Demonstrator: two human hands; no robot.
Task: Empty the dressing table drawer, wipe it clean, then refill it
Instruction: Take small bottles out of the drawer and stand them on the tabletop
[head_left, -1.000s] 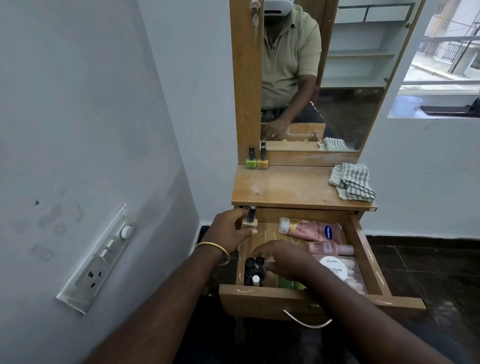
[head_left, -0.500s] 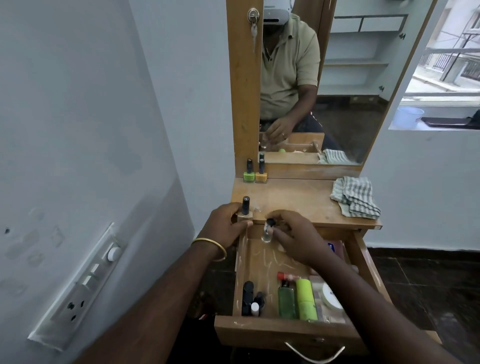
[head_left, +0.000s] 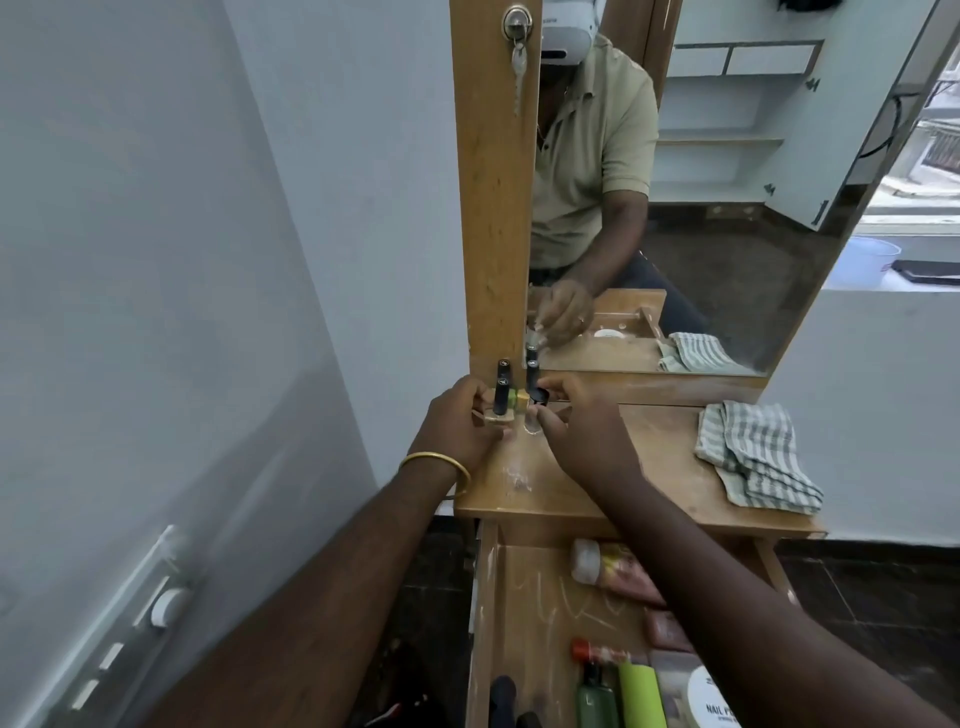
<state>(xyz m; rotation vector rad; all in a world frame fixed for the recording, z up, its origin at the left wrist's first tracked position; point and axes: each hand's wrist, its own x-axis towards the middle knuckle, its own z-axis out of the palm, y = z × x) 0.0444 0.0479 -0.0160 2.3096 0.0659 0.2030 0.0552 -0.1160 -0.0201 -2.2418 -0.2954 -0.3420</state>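
The open wooden drawer (head_left: 485, 613) sits below the dressing table top (head_left: 623, 467) and holds tubes, bottles and a white jar. My left hand (head_left: 457, 423) grips a beige nail polish bottle (head_left: 136, 410) with a black cap at the top's back left corner. My right hand (head_left: 582, 431) pinches a small clear bottle (head_left: 690, 415) with a black cap just right of it. A green (head_left: 503, 371) and a yellow nail polish bottle (head_left: 531, 376) stand behind them, against the mirror frame.
A folded checked cloth (head_left: 753, 457) lies on the right of the table top. The mirror (head_left: 701, 182) rises behind. A white wall with a switch plate (head_left: 130, 623) is close on the left. Dark floor lies to the right.
Both hands rose from the drawer to the table top's back left corner, each carrying a small bottle. The camera tilted up and closer.
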